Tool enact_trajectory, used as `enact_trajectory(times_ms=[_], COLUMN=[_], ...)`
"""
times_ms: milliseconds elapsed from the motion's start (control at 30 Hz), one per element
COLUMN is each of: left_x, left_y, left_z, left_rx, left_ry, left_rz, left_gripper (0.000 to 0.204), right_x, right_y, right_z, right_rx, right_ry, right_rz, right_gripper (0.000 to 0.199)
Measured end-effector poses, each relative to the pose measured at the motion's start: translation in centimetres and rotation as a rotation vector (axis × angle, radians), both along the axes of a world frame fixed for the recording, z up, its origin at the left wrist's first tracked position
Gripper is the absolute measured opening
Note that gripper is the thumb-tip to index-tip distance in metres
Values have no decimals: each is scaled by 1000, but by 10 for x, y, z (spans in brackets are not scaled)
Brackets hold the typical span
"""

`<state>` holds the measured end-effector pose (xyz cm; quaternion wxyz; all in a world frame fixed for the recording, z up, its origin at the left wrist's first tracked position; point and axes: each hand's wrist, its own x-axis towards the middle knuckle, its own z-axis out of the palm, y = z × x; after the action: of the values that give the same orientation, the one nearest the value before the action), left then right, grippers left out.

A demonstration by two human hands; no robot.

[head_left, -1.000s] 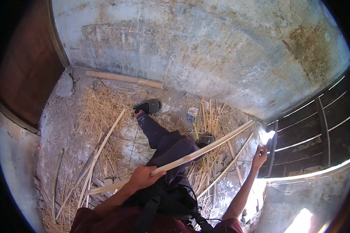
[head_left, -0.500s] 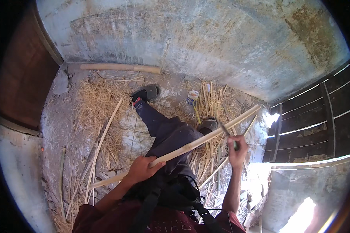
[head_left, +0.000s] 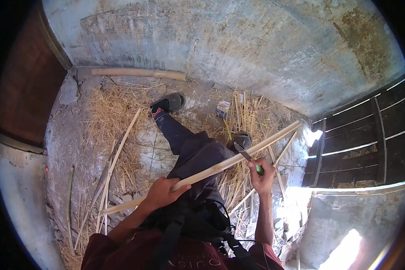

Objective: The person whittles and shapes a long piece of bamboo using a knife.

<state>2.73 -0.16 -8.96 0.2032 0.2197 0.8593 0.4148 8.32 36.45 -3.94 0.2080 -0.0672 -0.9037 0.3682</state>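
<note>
A long pale bamboo strip (head_left: 210, 171) lies slantwise across my lap, its far end up at the right and its near end low at the left. My left hand (head_left: 164, 192) is closed around it left of the middle, thumb along the near side. In my right hand (head_left: 263, 176) is a knife (head_left: 244, 154) with a green handle, gripped in closed fingers. The blade points up and left and crosses the strip right of its middle; I cannot tell whether the edge bites into it.
Heaps of shavings (head_left: 114, 119) cover the floor on both sides of my legs. Loose bamboo strips (head_left: 114, 168) lie at the left. A thick bamboo length (head_left: 139, 73) rests along the far wall (head_left: 202, 45). A small box (head_left: 222, 109) sits beyond my right shoe (head_left: 241, 141).
My right hand with the knife has moved left and slightly down along the strip. The left hand keeps its hold, and the strip has barely shifted.
</note>
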Motion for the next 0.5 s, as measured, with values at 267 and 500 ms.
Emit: enact_trajectory(times_ms=[267, 500], left_x=[3, 3], left_y=[1, 1], left_z=[-1, 4], left_rx=[3, 38], left_ry=[22, -12], left_rz=[14, 19], left_gripper=[52, 55], right_x=[-7, -6], right_y=[7, 73], right_z=[-2, -19], right_rx=[36, 11], right_ry=[37, 127], right_rz=[-9, -248], right_gripper=[15, 15])
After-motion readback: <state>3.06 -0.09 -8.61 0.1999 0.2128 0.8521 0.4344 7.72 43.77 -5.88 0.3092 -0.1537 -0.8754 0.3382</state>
